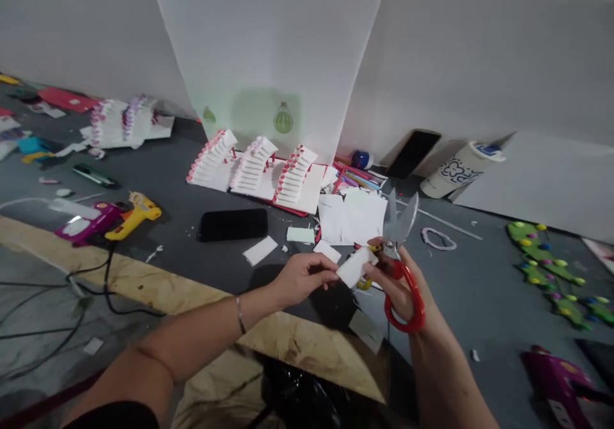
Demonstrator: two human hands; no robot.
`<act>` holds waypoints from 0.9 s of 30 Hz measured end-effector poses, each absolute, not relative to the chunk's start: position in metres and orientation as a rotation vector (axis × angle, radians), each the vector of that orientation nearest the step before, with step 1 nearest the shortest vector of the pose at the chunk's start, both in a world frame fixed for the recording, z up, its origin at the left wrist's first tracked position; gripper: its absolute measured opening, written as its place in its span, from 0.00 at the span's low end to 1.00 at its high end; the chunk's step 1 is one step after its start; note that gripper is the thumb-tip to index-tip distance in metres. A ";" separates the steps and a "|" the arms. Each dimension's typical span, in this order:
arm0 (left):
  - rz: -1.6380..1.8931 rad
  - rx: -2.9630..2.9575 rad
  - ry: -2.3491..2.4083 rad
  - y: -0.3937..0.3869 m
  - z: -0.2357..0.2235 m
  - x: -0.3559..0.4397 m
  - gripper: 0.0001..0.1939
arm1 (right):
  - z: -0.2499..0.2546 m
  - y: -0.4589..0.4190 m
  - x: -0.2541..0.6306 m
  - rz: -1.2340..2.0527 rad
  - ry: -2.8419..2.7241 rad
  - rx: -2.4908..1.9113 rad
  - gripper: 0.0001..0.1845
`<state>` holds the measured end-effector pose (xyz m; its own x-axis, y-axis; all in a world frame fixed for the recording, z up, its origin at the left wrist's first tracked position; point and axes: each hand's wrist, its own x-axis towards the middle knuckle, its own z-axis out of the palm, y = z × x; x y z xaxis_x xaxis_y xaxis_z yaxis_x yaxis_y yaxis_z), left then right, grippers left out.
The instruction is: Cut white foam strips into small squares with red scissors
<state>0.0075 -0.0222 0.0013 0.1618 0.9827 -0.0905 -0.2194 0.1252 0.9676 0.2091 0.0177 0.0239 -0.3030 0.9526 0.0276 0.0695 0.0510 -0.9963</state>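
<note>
A small white piece of paper [352, 267] is held between my two hands above the table's front edge. My left hand [304, 279] pinches its left corner with thumb and fingertips. My right hand [400, 288] grips its right end and also carries red-handled scissors [405, 295], whose blades point up and stand apart. Close by on the table lie a white paper strip [259, 250], a pale green block [300, 234] and larger white sheets [352, 217]. Something yellow shows partly behind my right hand; I cannot make out what it is.
Fan-shaped white paper pieces with red tips [295, 176] stand at the back. A black phone [233, 224], yellow glue gun [134, 217] and purple glue gun [93, 221] lie left. At right are a paper cup [458, 168], a second phone [413, 153] and green beaded pieces [547, 263].
</note>
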 end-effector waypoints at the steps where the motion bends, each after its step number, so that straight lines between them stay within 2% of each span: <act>1: 1.131 1.003 0.974 -0.023 0.003 0.008 0.17 | 0.024 0.017 0.209 1.414 -1.478 -1.089 0.19; 7: 1.172 0.856 0.859 -0.025 0.011 0.009 0.19 | 0.019 0.014 0.199 1.629 -1.217 -1.151 0.21; 15: 1.167 0.831 0.843 -0.024 0.005 0.009 0.22 | 0.010 0.015 0.191 1.626 -1.192 -1.138 0.23; 21: 1.260 1.112 1.010 -0.029 0.009 0.005 0.11 | 0.010 0.013 0.189 1.683 -1.217 -1.125 0.18; 27: 1.393 1.244 1.193 -0.021 0.011 -0.007 0.06 | 0.018 0.010 0.194 1.769 -1.237 -1.133 0.21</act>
